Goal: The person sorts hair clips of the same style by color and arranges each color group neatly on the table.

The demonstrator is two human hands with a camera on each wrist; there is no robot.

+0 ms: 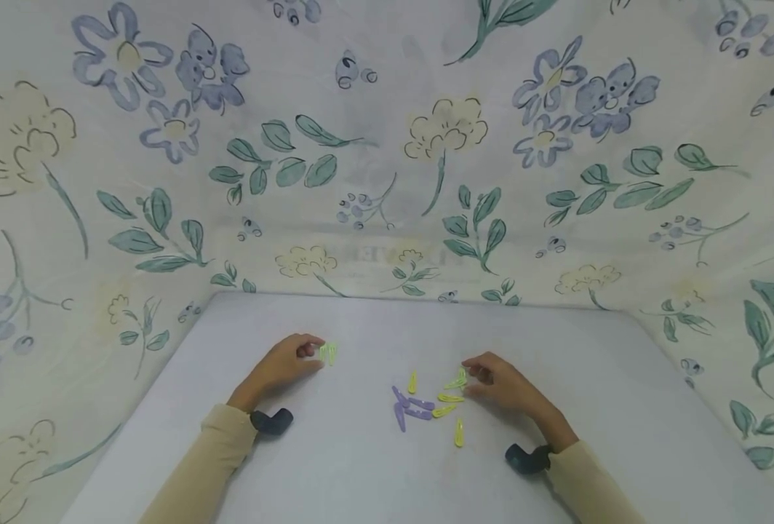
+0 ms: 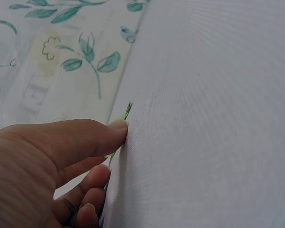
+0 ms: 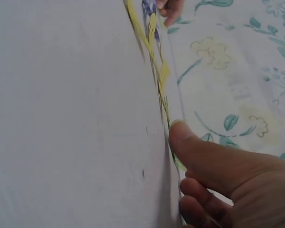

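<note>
My left hand [image 1: 292, 362] is at the left of the white table, thumb and fingertips at a pale green snap hair clip [image 1: 324, 354]. A second green hair clip [image 1: 332, 354] lies right beside it. In the left wrist view, a green clip tip [image 2: 128, 110] pokes out past the thumb. To the right, my right hand [image 1: 501, 382] has its thumb and fingers around green hair clips [image 1: 458, 379], which overlap each other. Green shows under the thumb [image 3: 181, 130] in the right wrist view, the rest being hidden by the hand.
Several purple hair clips [image 1: 420, 414] lie bunched mid-table. Several yellow hair clips are scattered between them and my right hand, one yellow clip [image 1: 459, 432] nearest me. Floral cloth [image 1: 387, 182] hangs behind the table [image 1: 361, 466] and along its sides. Each wrist wears a dark camera band.
</note>
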